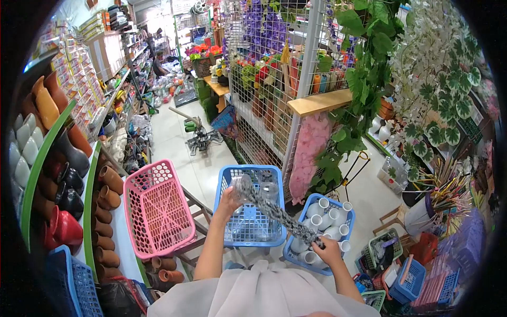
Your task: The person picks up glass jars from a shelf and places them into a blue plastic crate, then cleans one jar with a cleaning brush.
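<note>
My left hand is wrapped round a clear glass vase, held over the near-left part of a blue plastic basket. A black-and-grey patterned cloth, bunched into a long strip, runs from the vase down to my right hand, whose fingers are closed on its end. More clear glassware lies inside the blue basket. Below and beside my right hand stands a second blue basket filled with several white vases.
A pink basket sits to the left, tilted. Shelves of brown clay pots line the left side. A wire grid partition with artificial flowers rises ahead. A metal-and-wood floor item lies in the aisle. Baskets of goods crowd the right.
</note>
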{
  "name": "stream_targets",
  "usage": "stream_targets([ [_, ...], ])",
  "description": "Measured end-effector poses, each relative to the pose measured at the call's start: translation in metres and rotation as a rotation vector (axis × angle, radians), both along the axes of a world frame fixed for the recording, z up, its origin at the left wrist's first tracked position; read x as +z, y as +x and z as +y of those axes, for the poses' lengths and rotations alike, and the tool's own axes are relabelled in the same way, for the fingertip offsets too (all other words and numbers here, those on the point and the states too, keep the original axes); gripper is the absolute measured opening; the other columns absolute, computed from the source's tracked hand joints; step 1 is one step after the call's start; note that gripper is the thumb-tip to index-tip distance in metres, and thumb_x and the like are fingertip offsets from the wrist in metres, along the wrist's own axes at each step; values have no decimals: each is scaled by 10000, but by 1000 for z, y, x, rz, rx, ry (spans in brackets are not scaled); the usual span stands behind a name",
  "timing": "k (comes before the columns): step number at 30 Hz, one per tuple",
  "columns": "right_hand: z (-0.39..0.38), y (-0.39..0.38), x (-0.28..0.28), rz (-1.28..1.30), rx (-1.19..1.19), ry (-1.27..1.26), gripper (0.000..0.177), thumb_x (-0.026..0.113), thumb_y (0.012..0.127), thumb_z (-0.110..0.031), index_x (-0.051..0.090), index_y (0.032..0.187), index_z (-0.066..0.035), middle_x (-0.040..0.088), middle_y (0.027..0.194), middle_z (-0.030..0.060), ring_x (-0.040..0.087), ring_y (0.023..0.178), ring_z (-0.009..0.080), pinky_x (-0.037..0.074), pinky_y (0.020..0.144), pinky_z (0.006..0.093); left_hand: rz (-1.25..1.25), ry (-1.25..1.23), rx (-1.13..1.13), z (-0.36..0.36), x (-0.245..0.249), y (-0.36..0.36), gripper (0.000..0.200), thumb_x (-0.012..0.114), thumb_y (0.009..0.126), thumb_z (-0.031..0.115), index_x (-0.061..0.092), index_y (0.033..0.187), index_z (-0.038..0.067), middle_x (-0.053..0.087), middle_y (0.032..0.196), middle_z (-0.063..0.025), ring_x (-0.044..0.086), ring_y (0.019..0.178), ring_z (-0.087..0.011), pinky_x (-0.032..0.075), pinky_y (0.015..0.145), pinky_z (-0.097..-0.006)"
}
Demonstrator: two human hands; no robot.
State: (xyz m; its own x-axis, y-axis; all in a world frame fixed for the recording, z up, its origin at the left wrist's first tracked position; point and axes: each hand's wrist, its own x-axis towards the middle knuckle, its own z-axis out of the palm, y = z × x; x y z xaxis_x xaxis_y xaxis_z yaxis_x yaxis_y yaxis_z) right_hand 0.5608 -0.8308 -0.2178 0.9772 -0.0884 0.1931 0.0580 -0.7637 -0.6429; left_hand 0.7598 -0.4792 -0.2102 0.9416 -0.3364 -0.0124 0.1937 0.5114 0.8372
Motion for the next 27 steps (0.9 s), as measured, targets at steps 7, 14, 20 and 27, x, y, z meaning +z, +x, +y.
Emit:
stream_targets([
  [7, -11, 3, 3, 109, -45, -39, 353, 721, 744, -349, 686, 918, -44, 669, 802, 172, 642, 739, 359, 501, 671, 418, -10, -19, -16, -1, 6, -17, 670, 508, 867, 517, 450, 1359, 66, 546, 1297, -93, 562, 1137, -227, 443, 986, -416],
  [14, -24, 5, 1, -8, -109, -117, 334, 730, 740, -325, 680, 878, -25, 656, 740, 177, 645, 672, 340, 502, 630, 413, 39, -24, 60, 17, -5, -13, 599, 585, 875, 427, 491, 1303, 17, 575, 1252, -97, 578, 1123, -197, 485, 953, -370],
  [20, -8, 16, 32, -129, 64, -95, 322, 724, 735, -326, 675, 865, -36, 659, 739, 168, 642, 664, 324, 490, 605, 405, -65, 718, -31, 24, -38, -1, 597, 715, 804, 224, 509, 1316, -4, 584, 1224, -126, 571, 1098, -160, 504, 846, -313],
  [27, -18, 28, 34, -76, 46, -127, 311, 745, 717, -282, 670, 855, -13, 627, 695, 186, 610, 599, 311, 457, 558, 376, -163, 554, -7, 18, 7, -35, 1003, 779, 750, 215, 145, 1501, 11, 474, 1353, -206, 495, 1206, -298, 467, 943, -393],
])
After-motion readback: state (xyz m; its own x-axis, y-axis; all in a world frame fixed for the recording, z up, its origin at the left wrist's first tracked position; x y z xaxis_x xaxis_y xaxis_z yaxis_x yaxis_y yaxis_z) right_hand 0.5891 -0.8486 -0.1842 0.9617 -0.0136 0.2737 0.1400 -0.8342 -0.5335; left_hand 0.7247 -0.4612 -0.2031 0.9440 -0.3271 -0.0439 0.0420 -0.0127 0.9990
